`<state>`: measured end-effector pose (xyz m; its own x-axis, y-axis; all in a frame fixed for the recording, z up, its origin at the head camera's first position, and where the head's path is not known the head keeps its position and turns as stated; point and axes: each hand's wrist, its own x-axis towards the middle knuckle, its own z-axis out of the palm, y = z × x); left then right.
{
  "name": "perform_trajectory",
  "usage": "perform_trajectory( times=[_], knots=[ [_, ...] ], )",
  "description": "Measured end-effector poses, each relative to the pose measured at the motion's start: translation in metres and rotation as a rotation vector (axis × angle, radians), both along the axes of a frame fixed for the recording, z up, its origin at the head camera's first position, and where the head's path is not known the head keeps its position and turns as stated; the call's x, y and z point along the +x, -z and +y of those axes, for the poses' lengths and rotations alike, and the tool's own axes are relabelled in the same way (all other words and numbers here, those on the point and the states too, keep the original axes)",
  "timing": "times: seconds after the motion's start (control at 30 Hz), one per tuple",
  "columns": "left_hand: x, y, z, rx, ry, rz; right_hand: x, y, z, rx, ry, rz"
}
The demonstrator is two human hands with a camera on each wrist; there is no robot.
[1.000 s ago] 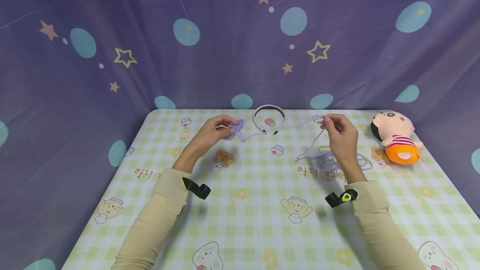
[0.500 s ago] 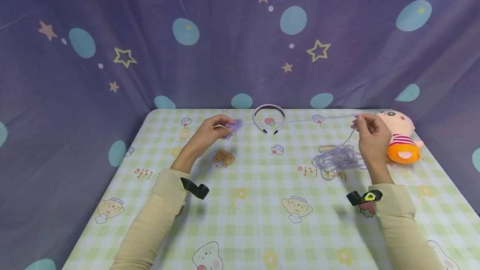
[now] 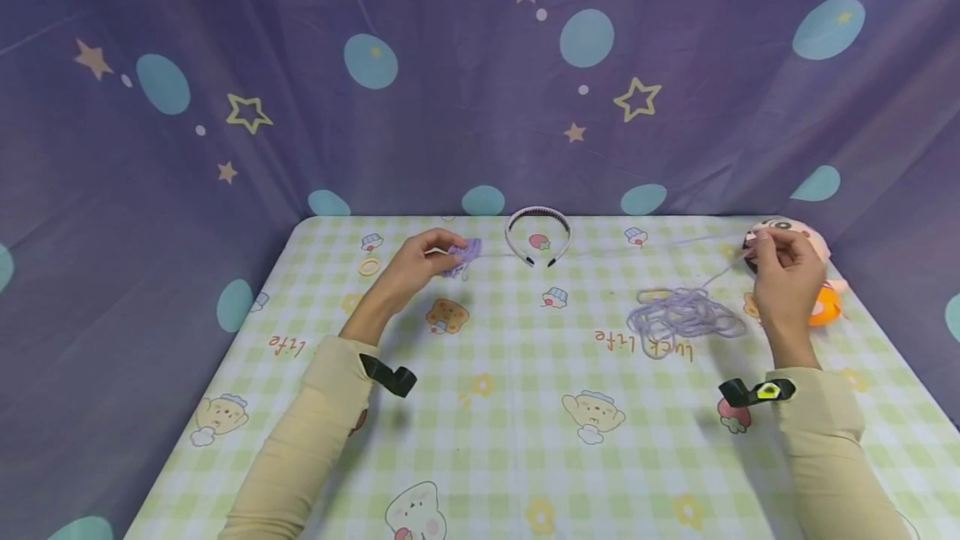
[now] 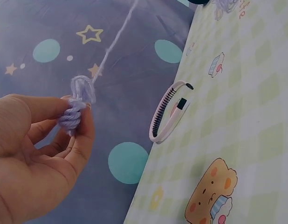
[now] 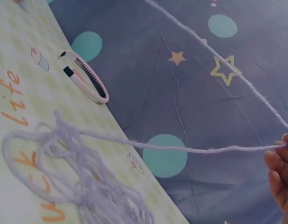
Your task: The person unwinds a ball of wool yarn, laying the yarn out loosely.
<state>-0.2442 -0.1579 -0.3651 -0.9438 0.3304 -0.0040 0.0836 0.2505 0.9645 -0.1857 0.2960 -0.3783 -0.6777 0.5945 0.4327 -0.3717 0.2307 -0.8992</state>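
Observation:
My left hand [image 3: 423,263] pinches a small wound bundle of lilac yarn [image 4: 73,116] between thumb and fingers, above the table's back left. From this bundle a single strand [image 4: 115,44] runs across to my right hand [image 3: 787,273], whose thumb and fingertips pinch it at the far right. Below the right fingers [image 5: 274,161] the strand drops back to a loose pile of lilac yarn [image 3: 682,315] lying on the tablecloth. The stretch between the hands looks nearly straight and passes over the headband in the head view.
A white headband [image 3: 539,211] with dark teeth lies at the back middle. A plush doll [image 3: 825,307] is partly hidden behind my right hand. A pale yellow ring [image 3: 369,267] lies left of my left hand. A purple curtain [image 3: 480,132] rises behind the table.
My right hand has moved right, away from the left, drawing yarn from the pile; it now covers part of the doll. The strand has straightened. My left hand stays nearly in place.

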Motion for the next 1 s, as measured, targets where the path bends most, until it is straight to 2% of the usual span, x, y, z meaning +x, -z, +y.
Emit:
perform_trajectory(
  times=[0.17, 0.3, 0.4, 0.5, 0.67, 0.83, 1.0],
  knots=[
    [-0.001, -0.002, -0.001, -0.004, 0.001, 0.006, -0.002, 0.011, 0.010, 0.092, 0.051, -0.131],
    [0.000, -0.004, 0.000, -0.003, 0.004, 0.004, -0.006, 0.028, 0.018, 0.240, 0.092, -0.240],
    [0.000, -0.004, 0.001, 0.002, 0.009, 0.021, -0.005, 0.036, 0.020, 0.366, 0.081, -0.319],
    [0.000, -0.004, 0.001, 0.004, 0.014, 0.041, -0.004, 0.042, 0.021, 0.507, 0.030, -0.403],
    [0.000, -0.006, 0.003, -0.013, 0.007, 0.024, -0.003, 0.054, 0.022, 0.708, -0.080, -0.510],
    [-0.001, -0.006, 0.005, -0.028, 0.003, 0.011, -0.003, 0.066, 0.021, 0.818, -0.188, -0.580],
    [-0.002, -0.004, 0.006, -0.036, 0.014, 0.019, -0.004, 0.070, 0.018, 0.849, -0.217, -0.594]
  ],
)
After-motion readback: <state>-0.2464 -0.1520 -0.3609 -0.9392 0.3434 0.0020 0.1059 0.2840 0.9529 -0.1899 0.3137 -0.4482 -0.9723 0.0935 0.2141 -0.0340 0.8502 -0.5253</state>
